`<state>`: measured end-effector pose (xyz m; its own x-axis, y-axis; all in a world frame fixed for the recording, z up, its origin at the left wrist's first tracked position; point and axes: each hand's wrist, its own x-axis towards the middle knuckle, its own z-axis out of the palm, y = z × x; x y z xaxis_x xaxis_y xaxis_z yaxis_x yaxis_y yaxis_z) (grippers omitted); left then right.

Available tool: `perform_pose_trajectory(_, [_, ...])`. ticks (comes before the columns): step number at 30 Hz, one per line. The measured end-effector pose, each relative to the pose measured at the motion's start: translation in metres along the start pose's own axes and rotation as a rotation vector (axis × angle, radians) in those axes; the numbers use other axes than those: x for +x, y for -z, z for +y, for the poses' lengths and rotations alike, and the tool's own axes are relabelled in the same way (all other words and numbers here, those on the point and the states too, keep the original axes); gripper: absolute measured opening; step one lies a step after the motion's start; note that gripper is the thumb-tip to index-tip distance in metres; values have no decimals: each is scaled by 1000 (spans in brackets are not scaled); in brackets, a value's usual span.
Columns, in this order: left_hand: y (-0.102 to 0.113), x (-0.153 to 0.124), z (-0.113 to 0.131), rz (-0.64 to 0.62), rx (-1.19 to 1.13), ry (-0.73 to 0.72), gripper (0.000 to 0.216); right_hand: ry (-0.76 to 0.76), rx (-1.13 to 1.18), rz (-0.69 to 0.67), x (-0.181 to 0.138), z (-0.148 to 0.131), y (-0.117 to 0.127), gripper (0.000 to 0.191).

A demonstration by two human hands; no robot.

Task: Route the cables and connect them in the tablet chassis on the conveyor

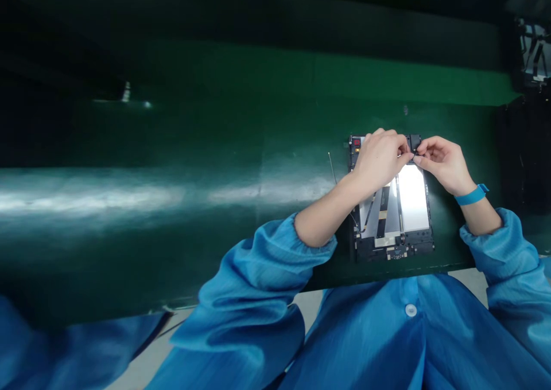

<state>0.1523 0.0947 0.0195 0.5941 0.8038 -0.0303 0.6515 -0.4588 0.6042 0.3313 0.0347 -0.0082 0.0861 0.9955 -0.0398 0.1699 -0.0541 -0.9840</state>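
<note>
An opened tablet-like device [392, 206] lies on the green work surface, its inside facing up. It has a black frame, a bright silver plate [414, 198] on the right and dark flat ribbon cables [383, 209] in the middle. My left hand [381, 158] reaches across its upper part, thumb and forefinger pinched at the top right corner. From the other side, my right hand [443, 162] pinches at the same spot. Close to both sets of fingertips is a small black part [414, 142]. Whatever the fingers grip is too small to make out.
A thin dark wire [332, 166] sticks out left of the device. Dark stacked items with cables [535, 57] stand at the far right. A small shiny object [126, 92] lies at the back left. Blue cloth [77, 350] of another person shows at lower left.
</note>
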Motion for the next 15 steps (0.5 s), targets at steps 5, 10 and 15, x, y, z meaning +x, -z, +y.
perform_pose_trajectory(5, [-1, 1, 0, 8, -18, -12, 13, -5, 2, 3, -1, -4, -1, 28])
perform_pose_trajectory(10, [1, 0, 3, -10, 1, 5, 12, -14, -3, 10, -1, -5, 0, 27])
perform_pose_trajectory(15, [3, -1, 5, -23, 5, 4, 13, -16, -26, 22, -2, -5, 1, 28])
